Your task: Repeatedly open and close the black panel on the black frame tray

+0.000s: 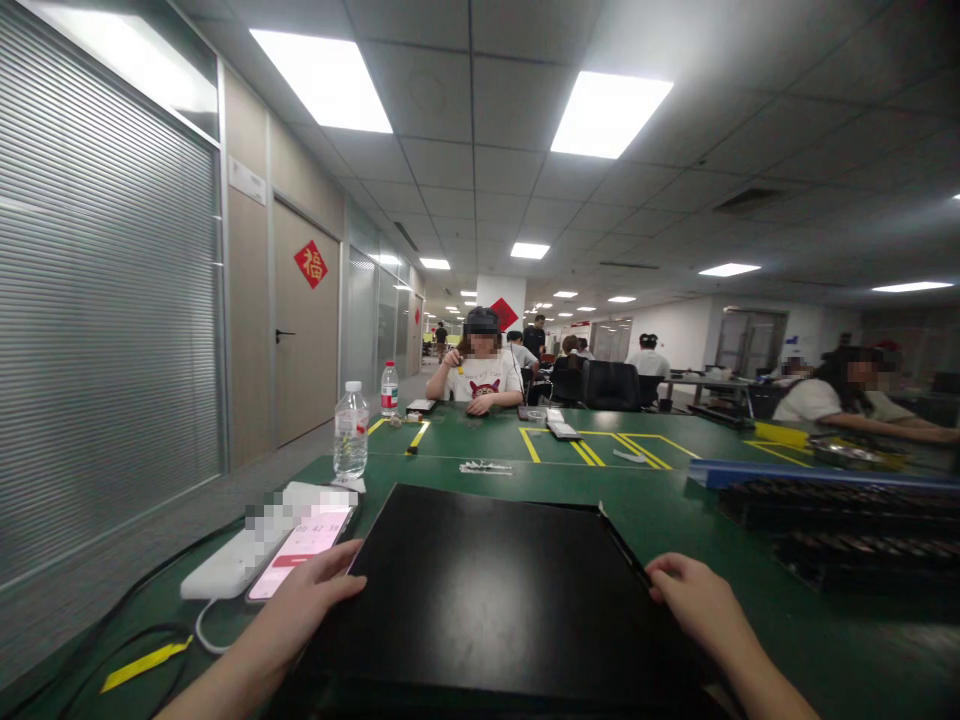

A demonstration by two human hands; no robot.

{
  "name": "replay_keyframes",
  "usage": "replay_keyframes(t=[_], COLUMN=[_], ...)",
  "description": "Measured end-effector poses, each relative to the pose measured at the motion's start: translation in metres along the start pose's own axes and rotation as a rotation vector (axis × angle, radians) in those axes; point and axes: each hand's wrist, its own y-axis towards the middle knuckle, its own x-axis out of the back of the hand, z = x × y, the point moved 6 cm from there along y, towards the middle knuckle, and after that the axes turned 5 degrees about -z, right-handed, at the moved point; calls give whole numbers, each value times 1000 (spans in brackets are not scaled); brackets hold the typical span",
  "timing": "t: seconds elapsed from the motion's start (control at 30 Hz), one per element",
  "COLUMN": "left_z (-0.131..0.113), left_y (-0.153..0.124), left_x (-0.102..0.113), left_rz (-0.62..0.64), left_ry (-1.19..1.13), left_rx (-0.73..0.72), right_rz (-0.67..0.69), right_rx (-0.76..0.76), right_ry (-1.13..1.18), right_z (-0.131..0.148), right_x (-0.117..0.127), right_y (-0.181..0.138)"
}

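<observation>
A large black rectangular panel point(487, 590) with a smooth, faintly shiny top lies in front of me, low in the view. My left hand point(319, 590) grips its left edge, thumb resting on the top. On the opposite side, my right hand point(686, 590) has its fingers closed around the right edge, where a thin raised strip runs along the side. The undersides of both grips are hidden. Just left of my left hand lies a phone point(304, 545) with a lit pink screen, beside a white block-shaped device point(232, 560) with a white cable.
A water bottle point(350, 432) stands at the left on the green table point(420, 470), with a smaller red-capped bottle point(389, 388) behind it. Black ridged strips point(862, 530) lie at right beside a blue bar point(795, 478). Across the table sits a person point(480, 375).
</observation>
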Motion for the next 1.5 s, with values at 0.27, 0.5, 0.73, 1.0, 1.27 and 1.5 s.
replay_keyframes(t=[0.27,0.5,0.73,1.0,1.27,1.5], left_z=[-2,-3,1,15,24,10], left_y=[3,4,4,19,28,7], left_x=[1,1,-1,6,6,-4], left_rz=[48,46,77,19,38,96], left_ry=[246,462,500,619,649,887], left_rx=[-119,-222,-203,-243,-294,-464], right_rz=[-5,-8,8,8,22,0], right_rx=[-1,-3,-8,-5,-7,2], right_ry=[22,7,32,36,48,26], right_z=[-4,-5,-6,-3,-2,-1], right_x=[-2,-2,-4,-4,-2,0], right_y=[2,3,3,3,1,1])
